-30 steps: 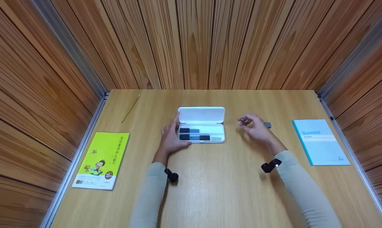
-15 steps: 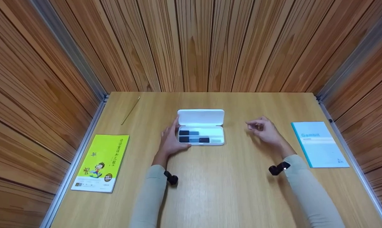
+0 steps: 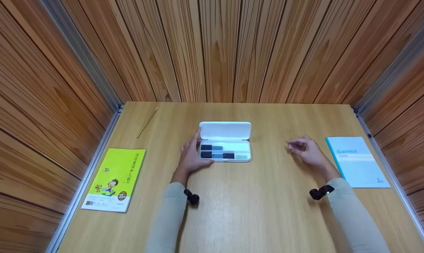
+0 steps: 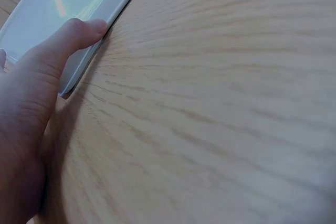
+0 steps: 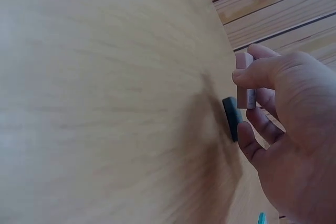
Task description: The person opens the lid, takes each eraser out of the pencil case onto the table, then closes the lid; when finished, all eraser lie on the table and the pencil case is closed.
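Yellow-green book (image 3: 113, 179) lay by the table's (image 3: 250, 214) left edge, with a skinny gold-ish stick (image 3: 147, 123) up near the far left corner. Left hand (image 3: 191, 157) gripped the left end of the open white case (image 3: 225, 130), mid-table toward the far edge. Right hand (image 3: 308, 151) pinched a little pale block (image 5: 244, 97), with a dark block (image 5: 230, 116) just beyond. Light-blue book (image 3: 359, 165) sat near the right edge.

Passable table (image 3: 263, 191) between white case (image 3: 233, 147) and right hand (image 3: 309, 151), lid (image 3: 225, 130) blocking rear, left hand (image 3: 191, 157) blocking left
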The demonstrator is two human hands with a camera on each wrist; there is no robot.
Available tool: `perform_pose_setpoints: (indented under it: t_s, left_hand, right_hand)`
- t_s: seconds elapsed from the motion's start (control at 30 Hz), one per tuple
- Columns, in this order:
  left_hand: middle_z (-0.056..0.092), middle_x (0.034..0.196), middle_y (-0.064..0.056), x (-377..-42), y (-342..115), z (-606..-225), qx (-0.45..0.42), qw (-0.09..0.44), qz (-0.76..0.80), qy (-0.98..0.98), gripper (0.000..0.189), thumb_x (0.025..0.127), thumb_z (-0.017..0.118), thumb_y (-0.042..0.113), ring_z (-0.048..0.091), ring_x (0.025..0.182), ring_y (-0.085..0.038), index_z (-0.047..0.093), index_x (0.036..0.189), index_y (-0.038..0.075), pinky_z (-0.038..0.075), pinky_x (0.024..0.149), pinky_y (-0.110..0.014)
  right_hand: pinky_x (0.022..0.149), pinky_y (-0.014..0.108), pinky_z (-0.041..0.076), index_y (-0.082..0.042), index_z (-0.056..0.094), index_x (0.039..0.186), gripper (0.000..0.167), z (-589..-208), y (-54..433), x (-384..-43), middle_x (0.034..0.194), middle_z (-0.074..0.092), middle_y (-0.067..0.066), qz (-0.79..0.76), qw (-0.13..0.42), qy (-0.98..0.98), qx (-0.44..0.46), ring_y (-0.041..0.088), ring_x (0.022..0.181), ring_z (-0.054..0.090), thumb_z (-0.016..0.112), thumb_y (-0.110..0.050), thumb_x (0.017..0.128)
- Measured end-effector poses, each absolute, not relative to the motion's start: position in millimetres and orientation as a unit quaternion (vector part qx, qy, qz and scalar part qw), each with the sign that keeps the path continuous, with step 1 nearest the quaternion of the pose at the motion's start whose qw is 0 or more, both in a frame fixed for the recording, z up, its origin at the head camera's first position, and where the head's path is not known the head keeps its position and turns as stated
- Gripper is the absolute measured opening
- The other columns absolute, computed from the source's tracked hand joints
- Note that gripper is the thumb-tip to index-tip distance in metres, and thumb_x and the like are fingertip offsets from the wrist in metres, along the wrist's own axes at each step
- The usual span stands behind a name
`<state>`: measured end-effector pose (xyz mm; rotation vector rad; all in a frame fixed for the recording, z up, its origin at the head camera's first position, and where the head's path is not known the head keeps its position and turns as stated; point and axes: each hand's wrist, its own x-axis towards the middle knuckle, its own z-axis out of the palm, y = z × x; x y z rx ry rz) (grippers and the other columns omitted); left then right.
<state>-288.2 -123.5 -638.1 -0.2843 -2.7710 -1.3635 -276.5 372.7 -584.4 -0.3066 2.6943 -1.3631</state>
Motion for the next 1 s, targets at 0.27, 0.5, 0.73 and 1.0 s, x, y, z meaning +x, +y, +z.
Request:
perform_pose_setpoints:
  t_s: [0.27, 0.5, 0.73, 1.0]
  left_hand:
    - [0.062, 0.16, -0.007, -288.7, -124.0, -637.0, -0.091, 0.015, -0.436, -0.895, 0.139, 0.075, 0.103, 0.045, 0.051, 0.153, -0.033, 0.014, 0.182, 0.038, 0.022, 0.136, -0.065]
    - [0.06, 0.16, -0.005, -289.3, -123.5, -638.1, -0.093, 0.008, -0.435, -0.896, 0.14, 0.075, 0.103, 0.047, 0.05, 0.153, -0.031, 0.012, 0.181, 0.042, 0.02, 0.137, -0.064]
    - [0.062, 0.159, -0.005, -289.0, -123.6, -638.0, -0.095, 0.013, -0.437, -0.894, 0.14, 0.074, 0.103, 0.047, 0.05, 0.153, -0.032, 0.012, 0.181, 0.041, 0.02, 0.137, -0.065]
    - [0.061, 0.159, -0.006, -288.4, -123.8, -638.6, -0.093, 0.014, -0.437, -0.895, 0.14, 0.074, 0.103, 0.046, 0.05, 0.151, -0.032, 0.013, 0.182, 0.04, 0.02, 0.137, -0.065]
  right_hand:
    - [0.101, 0.035, 0.038, -0.004, 0.074, 0.145, 0.036, -593.1, 384.1, -274.6, 0.138, 0.055, 0.024, -0.427, 0.081, 0.898, -0.064, 0.033, 0.123, 0.049, 0.068, -0.003, 0.11]
    - [0.108, 0.043, 0.04, -0.005, 0.074, 0.146, 0.036, -597.7, 386.9, -272.1, 0.142, 0.055, 0.027, -0.427, 0.092, 0.898, -0.06, 0.04, 0.131, 0.049, 0.066, -0.004, 0.111]
    - [0.115, 0.052, 0.041, -0.005, 0.074, 0.145, 0.036, -598.5, 386.2, -272.0, 0.145, 0.057, 0.028, -0.425, 0.092, 0.898, -0.07, 0.042, 0.135, 0.051, 0.066, -0.003, 0.111]
    - [0.103, 0.017, 0.041, -0.003, 0.074, 0.145, 0.036, -600.5, 386.3, -271.6, 0.146, 0.057, 0.028, -0.433, 0.091, 0.894, -0.076, 0.038, 0.133, 0.054, 0.065, 0.0, 0.11]
